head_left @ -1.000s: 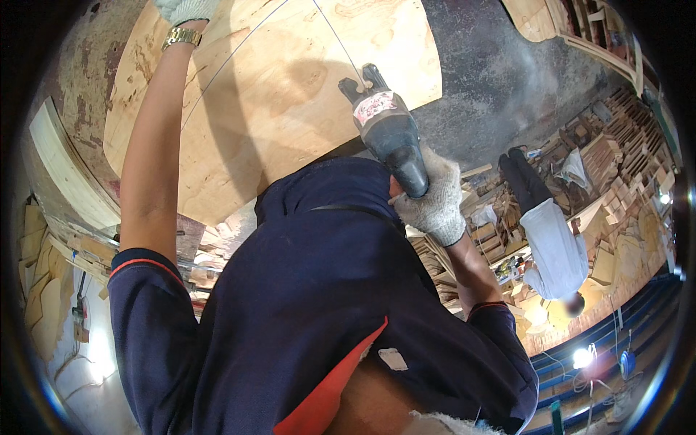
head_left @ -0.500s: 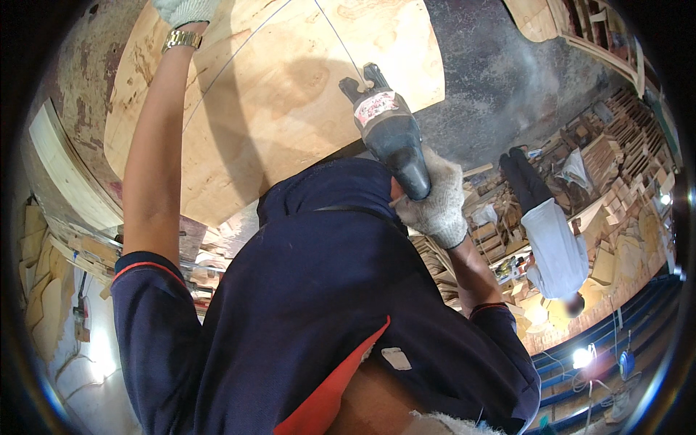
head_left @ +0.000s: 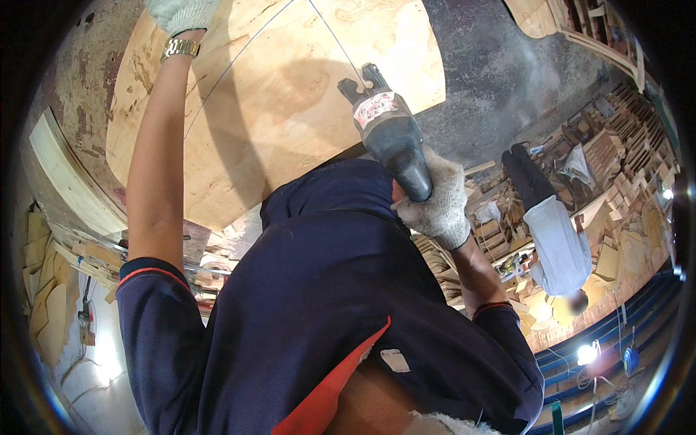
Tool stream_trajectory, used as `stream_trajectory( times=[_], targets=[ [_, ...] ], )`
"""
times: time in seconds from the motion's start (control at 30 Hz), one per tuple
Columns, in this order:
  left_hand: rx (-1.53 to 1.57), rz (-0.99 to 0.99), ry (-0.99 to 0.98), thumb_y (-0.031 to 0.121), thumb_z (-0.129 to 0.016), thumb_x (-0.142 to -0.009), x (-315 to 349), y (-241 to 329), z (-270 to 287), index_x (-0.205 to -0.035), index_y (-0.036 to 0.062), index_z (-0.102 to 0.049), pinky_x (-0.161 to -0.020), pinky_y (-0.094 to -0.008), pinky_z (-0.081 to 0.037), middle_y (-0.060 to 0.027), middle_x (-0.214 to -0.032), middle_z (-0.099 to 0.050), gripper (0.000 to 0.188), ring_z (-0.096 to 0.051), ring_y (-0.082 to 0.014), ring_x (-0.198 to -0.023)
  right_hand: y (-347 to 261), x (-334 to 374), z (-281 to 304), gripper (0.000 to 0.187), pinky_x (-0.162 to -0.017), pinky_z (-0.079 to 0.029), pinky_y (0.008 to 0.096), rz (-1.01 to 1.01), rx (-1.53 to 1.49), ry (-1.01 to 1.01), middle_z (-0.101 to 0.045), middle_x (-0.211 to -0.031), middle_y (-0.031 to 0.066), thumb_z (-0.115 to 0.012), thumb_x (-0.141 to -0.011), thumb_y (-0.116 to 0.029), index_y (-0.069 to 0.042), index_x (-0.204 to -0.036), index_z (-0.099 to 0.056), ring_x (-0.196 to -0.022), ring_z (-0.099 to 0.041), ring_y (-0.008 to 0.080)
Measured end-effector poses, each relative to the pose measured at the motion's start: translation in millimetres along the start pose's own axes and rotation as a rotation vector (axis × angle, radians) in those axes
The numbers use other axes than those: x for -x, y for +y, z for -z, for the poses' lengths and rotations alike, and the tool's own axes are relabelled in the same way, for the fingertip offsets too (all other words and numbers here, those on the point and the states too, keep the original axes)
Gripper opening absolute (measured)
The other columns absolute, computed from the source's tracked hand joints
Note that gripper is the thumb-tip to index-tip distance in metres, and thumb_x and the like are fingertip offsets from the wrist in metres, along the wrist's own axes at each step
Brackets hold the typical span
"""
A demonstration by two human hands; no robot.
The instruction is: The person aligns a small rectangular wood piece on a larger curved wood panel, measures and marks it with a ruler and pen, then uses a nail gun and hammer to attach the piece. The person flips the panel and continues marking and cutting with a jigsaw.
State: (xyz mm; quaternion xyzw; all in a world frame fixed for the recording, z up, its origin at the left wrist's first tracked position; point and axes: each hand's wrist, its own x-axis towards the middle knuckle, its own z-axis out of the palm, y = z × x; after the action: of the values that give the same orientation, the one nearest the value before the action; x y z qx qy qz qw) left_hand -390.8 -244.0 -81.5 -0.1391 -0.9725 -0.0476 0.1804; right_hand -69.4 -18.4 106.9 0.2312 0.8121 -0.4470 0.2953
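My right hand (head_left: 444, 196), in a pale knitted work glove, is closed round the rear of a black jigsaw (head_left: 395, 141) with a pink-and-white label. Two prongs of its foot point forward over a broad, curved-edged plywood sheet (head_left: 304, 123). A thin line drawn on the wood runs down to the gap between the prongs; the blade cannot be made out. At the top edge my left hand (head_left: 183, 13), also gloved, is over the upper left part of the sheet. Its fingers are cut off by the picture's edge. A gold watch (head_left: 180, 48) is on that wrist.
Under the sheet is a worn dark surface (head_left: 500, 87). To the right, a person (head_left: 554, 239) in a light shirt is near stacked wood pieces (head_left: 616, 174). Curved boards (head_left: 69, 170) and wood offcuts (head_left: 47, 290) lie at the left. A lamp (head_left: 586, 354) glows lower right.
The view has shifted slightly, and my left hand sits a little farther left in it. The jigsaw and my right hand keep almost the same place on the sheet.
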Motion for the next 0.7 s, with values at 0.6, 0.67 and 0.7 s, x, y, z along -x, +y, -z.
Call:
stream_trajectory(
  times=[0.6, 0.67, 0.7],
  targets=[
    [0.046, 0.014, -0.066, 0.046, -0.055, -0.098, -2.1, 1.1, 5.6, -0.107, 0.0036, -0.059, -0.089, -0.0509, -0.043, -0.0188, -0.103, -0.063, 0.043, -0.058, -0.0387, -0.102, -3.9, -2.4, 4.8, 0.032, -0.067, -0.056, 0.0433, -0.035, 0.016, -0.057, -0.066, -0.078, 0.0187, -0.075, -0.066, -0.010, -0.001, -0.093, -0.060, -0.073, -0.071, 0.0358],
    [0.048, 0.016, -0.066, 0.045, -0.055, -0.098, -1.7, 2.0, 6.7, -0.107, 0.0035, -0.059, -0.089, -0.0510, -0.043, -0.0189, -0.103, -0.062, 0.043, -0.058, -0.0387, -0.102, -4.8, -2.4, 4.5, 0.032, -0.067, -0.056, 0.0432, -0.034, 0.017, -0.046, -0.066, -0.078, 0.0186, -0.075, -0.066, -0.011, -0.001, -0.093, -0.061, -0.073, -0.071, 0.0356],
    [0.049, 0.017, -0.066, 0.045, -0.055, -0.098, -1.6, 2.3, 7.3, -0.106, 0.0035, -0.059, -0.089, -0.0510, -0.043, -0.0189, -0.103, -0.062, 0.043, -0.058, -0.0388, -0.102, -5.0, -2.5, 4.2, 0.032, -0.067, -0.056, 0.0432, -0.032, 0.017, -0.045, -0.066, -0.078, 0.0185, -0.075, -0.066, -0.011, -0.001, -0.093, -0.061, -0.073, -0.071, 0.0356]
  ],
)
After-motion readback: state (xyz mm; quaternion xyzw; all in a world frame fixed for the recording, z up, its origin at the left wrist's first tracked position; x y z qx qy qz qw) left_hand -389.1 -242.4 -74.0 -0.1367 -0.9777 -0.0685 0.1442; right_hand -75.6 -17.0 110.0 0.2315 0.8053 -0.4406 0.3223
